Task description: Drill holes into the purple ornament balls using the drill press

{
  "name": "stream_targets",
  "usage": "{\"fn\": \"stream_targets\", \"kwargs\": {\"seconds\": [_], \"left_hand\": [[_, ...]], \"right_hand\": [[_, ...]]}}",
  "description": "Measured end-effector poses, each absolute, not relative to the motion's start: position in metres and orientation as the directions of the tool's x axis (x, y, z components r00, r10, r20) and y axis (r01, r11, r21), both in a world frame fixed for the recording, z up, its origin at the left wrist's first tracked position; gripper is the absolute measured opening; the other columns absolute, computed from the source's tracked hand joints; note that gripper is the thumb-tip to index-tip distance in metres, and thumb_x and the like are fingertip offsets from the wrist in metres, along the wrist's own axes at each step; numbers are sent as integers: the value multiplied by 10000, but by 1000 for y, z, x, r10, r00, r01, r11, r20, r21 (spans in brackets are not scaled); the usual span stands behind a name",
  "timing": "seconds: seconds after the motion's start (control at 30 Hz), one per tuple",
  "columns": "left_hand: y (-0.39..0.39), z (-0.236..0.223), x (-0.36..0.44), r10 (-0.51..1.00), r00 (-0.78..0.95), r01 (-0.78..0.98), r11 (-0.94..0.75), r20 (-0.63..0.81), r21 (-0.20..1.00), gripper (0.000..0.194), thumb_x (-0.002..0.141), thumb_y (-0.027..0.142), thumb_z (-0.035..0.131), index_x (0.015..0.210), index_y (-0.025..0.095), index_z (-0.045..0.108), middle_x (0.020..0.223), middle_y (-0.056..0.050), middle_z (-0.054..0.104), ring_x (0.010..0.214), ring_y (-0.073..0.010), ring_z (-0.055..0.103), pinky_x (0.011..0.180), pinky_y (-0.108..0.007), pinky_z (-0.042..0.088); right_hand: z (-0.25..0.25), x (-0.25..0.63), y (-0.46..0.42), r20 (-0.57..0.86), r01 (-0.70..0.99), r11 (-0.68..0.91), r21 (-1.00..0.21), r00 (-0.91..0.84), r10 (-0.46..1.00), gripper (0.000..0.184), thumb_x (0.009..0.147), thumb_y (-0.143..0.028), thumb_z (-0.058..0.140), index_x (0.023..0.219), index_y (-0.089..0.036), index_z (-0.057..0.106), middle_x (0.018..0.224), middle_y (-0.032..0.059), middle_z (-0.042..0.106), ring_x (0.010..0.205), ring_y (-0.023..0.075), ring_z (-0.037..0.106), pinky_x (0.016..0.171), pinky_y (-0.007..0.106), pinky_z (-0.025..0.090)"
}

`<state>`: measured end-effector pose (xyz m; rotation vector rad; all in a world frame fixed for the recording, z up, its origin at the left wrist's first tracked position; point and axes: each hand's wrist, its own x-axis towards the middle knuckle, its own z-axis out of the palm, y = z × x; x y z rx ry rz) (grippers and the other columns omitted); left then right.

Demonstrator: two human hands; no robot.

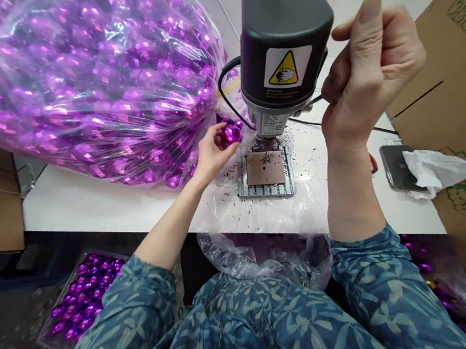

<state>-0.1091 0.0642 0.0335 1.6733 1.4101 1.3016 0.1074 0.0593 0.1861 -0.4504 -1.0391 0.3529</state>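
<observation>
My left hand (215, 150) pinches a shiny purple faceted ball (232, 133) between thumb and fingers, just left of a small bench drill press (285, 41). The ball is held beside the drill's chuck and above the table. My right hand (365, 69) is raised at the right side of the drill's motor housing, fingers curled into a fist; whatever it may grip is hidden. Below the chuck, a brown square board (264, 168) with a small dark hole lies on the slotted metal base (242, 187). Dark shavings are scattered around it.
A huge clear bag (94, 89) of purple balls fills the left of the white table (81, 199). More balls lie in a container (89, 292) below. A phone (398, 165) with a tissue (440, 169) sits at right, beside a cardboard box (456, 118). Plastic film (266, 257) hangs over the front edge.
</observation>
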Motion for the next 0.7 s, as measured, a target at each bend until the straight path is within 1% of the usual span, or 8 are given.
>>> {"fn": "stream_targets", "kwargs": {"seconds": [0.07, 0.1, 0.17, 0.23, 0.37, 0.47, 0.53, 0.7], "left_hand": [[38, 30, -102, 988, 54, 171, -155, 148, 973, 554, 819, 324, 922, 1293, 158, 690, 1087, -118, 780, 914, -222, 746, 830, -393, 654], [28, 25, -98, 992, 109, 90, -75, 65, 993, 552, 807, 373, 938, 1251, 146, 703, 1033, -115, 790, 842, -204, 745, 769, -371, 654], [18, 15, -89, 982, 181, -11, 62, -59, 998, 557, 768, 436, 967, 1167, 134, 720, 976, -105, 799, 763, -180, 738, 693, -333, 644], [17, 5, -81, 977, 184, -52, 122, -111, 991, 558, 734, 426, 992, 1127, 133, 725, 984, -97, 804, 746, -161, 733, 668, -297, 629], [29, -6, -68, 987, 128, -43, 104, -98, 994, 519, 749, 319, 979, 1165, 134, 730, 1034, -86, 807, 773, -143, 726, 651, -250, 600], [36, -10, -61, 993, 89, 22, 77, -79, 997, 524, 744, 282, 968, 1196, 145, 740, 984, -62, 803, 713, -125, 693, 593, -220, 559], [39, -13, -57, 995, 85, 59, 51, -56, 997, 551, 728, 281, 973, 1215, 156, 745, 956, -48, 801, 677, -112, 672, 574, -207, 539], [41, -15, -50, 987, 159, -7, 36, -34, 999, 565, 770, 312, 944, 1260, 152, 713, 1086, -86, 807, 807, -154, 734, 674, -252, 616]], "right_hand": [[187, 106, 59, 743, -18, 850, -526, 477, 470, 564, 714, -760, 642, 648, -209, 543, 441, -111, 283, 335, 36, 239, 390, 312, 128], [187, 106, 59, 744, 14, 843, -537, 478, 466, 552, 717, -753, 620, 649, -213, 529, 443, -113, 277, 336, 34, 244, 393, 305, 134], [187, 106, 59, 749, 54, 831, -554, 468, 469, 540, 729, -743, 581, 655, -213, 513, 451, -113, 273, 341, 26, 253, 401, 294, 145], [186, 106, 60, 751, 53, 827, -560, 455, 480, 550, 744, -753, 560, 660, -211, 510, 460, -110, 272, 347, 23, 241, 406, 298, 144], [184, 108, 63, 764, 48, 843, -535, 454, 459, 566, 777, -770, 558, 660, -218, 516, 451, -105, 252, 340, 34, 205, 388, 323, 132], [183, 109, 64, 759, 72, 827, -558, 448, 473, 583, 762, -794, 542, 664, -220, 517, 450, -104, 251, 341, 36, 214, 384, 321, 145], [184, 109, 62, 756, 54, 829, -556, 448, 478, 583, 742, -797, 565, 660, -221, 526, 450, -105, 264, 341, 37, 218, 387, 325, 147], [184, 109, 59, 767, 26, 846, -532, 437, 469, 554, 758, -762, 616, 660, -221, 552, 458, -101, 276, 349, 41, 235, 402, 311, 152]]}}
